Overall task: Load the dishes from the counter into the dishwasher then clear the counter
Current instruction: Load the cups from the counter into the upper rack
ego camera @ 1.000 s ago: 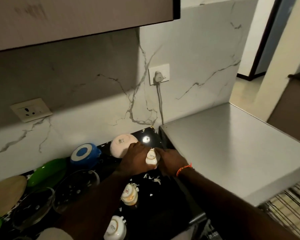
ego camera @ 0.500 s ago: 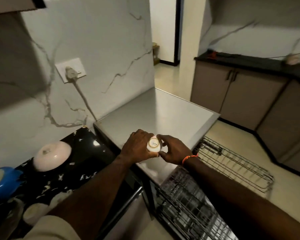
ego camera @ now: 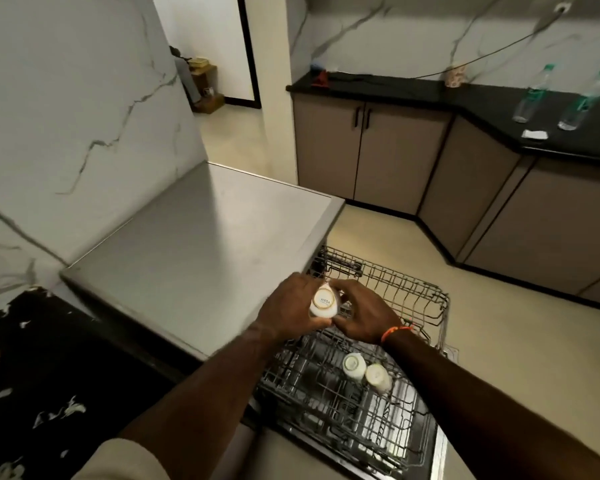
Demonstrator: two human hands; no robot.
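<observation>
A small white cup point(ego camera: 324, 302) is held upside down, its base facing me, between both hands. My left hand point(ego camera: 291, 306) grips its left side and my right hand point(ego camera: 364, 317) holds its right side. The cup hangs above the pulled-out upper wire rack point(ego camera: 416, 299) of the dishwasher, at the corner of the steel dishwasher top point(ego camera: 201, 244). Two white cups point(ego camera: 354, 366) point(ego camera: 378, 376) sit upside down lower in the rack. The black speckled counter point(ego camera: 32, 368) lies at the lower left; its dishes are out of frame.
The open dishwasher door point(ego camera: 437, 455) juts out low at the right. Beige cabinets point(ego camera: 388, 154) with a black worktop stand across the floor, carrying two clear bottles point(ego camera: 530, 98) point(ego camera: 582, 102). A doorway point(ego camera: 219, 50) opens at the back.
Both hands lifted the white cup off the black counter and carried it right, across the steel top, to above the wire rack. My view swung right with it.
</observation>
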